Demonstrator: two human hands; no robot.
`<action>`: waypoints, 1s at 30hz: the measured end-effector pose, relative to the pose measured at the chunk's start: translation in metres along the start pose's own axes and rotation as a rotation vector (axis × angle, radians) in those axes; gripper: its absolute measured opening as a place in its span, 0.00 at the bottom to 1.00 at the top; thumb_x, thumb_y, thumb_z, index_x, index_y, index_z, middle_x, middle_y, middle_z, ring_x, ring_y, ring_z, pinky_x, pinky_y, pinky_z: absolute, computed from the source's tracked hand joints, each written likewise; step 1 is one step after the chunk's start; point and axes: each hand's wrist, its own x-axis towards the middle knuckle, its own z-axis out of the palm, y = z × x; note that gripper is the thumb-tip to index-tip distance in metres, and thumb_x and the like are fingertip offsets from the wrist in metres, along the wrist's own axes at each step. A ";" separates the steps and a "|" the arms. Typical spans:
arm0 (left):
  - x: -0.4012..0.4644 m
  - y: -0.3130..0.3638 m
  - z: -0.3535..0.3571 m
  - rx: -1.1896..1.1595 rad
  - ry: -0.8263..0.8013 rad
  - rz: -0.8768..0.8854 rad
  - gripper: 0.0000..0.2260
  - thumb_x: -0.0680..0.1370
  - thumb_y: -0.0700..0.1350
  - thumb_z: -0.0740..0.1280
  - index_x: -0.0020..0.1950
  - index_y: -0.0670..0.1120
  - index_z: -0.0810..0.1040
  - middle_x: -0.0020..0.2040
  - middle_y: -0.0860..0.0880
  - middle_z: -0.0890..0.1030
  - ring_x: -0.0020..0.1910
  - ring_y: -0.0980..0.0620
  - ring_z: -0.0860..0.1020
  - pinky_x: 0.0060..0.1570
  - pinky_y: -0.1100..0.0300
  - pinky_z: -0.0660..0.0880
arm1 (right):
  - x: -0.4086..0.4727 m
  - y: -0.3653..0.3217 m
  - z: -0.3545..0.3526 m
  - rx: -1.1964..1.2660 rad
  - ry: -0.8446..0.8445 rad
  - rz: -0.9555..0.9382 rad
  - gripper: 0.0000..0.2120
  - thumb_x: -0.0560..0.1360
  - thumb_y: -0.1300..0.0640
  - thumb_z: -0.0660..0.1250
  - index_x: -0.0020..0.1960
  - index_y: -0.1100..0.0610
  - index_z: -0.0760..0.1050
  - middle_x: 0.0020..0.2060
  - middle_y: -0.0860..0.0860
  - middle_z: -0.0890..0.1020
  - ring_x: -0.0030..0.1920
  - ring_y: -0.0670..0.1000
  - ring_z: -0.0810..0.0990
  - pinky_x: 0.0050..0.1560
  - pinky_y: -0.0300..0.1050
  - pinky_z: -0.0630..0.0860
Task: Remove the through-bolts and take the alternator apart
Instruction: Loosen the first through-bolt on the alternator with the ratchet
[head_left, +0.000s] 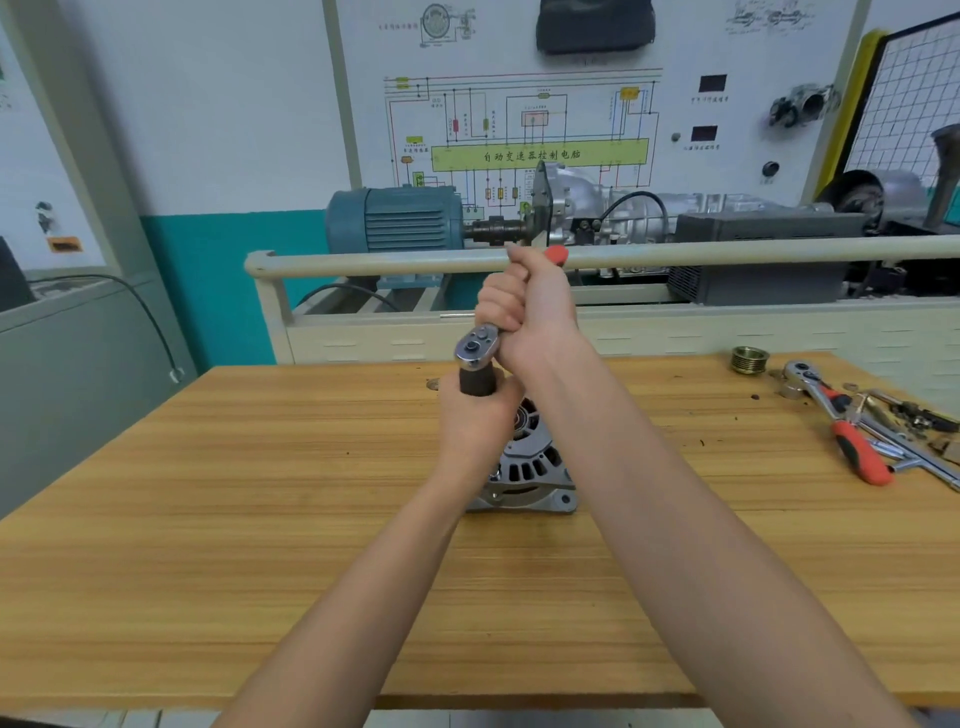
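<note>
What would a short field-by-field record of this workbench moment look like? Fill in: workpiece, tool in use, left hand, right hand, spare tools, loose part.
workpiece: alternator standing on the wooden bench, vented housing facing the camera
tool in use: ratchet on a dark socket, above the alternator
left hand: left hand grips the socket below the ratchet head
right hand: right hand grips the ratchet handle; its red end shows above the fist
spare tools: second ratchet with red handle among loose metal pieces, far right of bench
loose part: grooved pulley near the bench's back edge

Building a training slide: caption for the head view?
Both hands work a ratchet on the alternator standing on the wooden bench.
</note>
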 end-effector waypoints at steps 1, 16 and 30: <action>-0.002 -0.002 0.003 -0.038 0.063 0.013 0.15 0.72 0.33 0.64 0.29 0.47 0.65 0.23 0.51 0.66 0.23 0.52 0.62 0.23 0.65 0.61 | -0.002 0.001 -0.001 0.000 0.014 -0.031 0.21 0.80 0.57 0.60 0.28 0.53 0.61 0.16 0.45 0.58 0.14 0.43 0.54 0.13 0.34 0.52; 0.006 -0.001 -0.012 -0.043 -0.189 -0.047 0.13 0.65 0.42 0.65 0.21 0.51 0.68 0.22 0.49 0.69 0.20 0.54 0.66 0.25 0.62 0.63 | -0.002 0.005 0.000 0.022 0.058 -0.151 0.20 0.80 0.57 0.59 0.30 0.54 0.60 0.17 0.45 0.58 0.15 0.43 0.54 0.14 0.34 0.52; 0.002 0.006 -0.009 0.108 -0.253 -0.050 0.16 0.73 0.33 0.64 0.28 0.45 0.65 0.22 0.51 0.68 0.21 0.54 0.66 0.29 0.60 0.63 | -0.002 -0.003 -0.004 0.013 -0.017 -0.007 0.23 0.80 0.57 0.59 0.27 0.54 0.61 0.17 0.45 0.58 0.14 0.43 0.55 0.13 0.34 0.52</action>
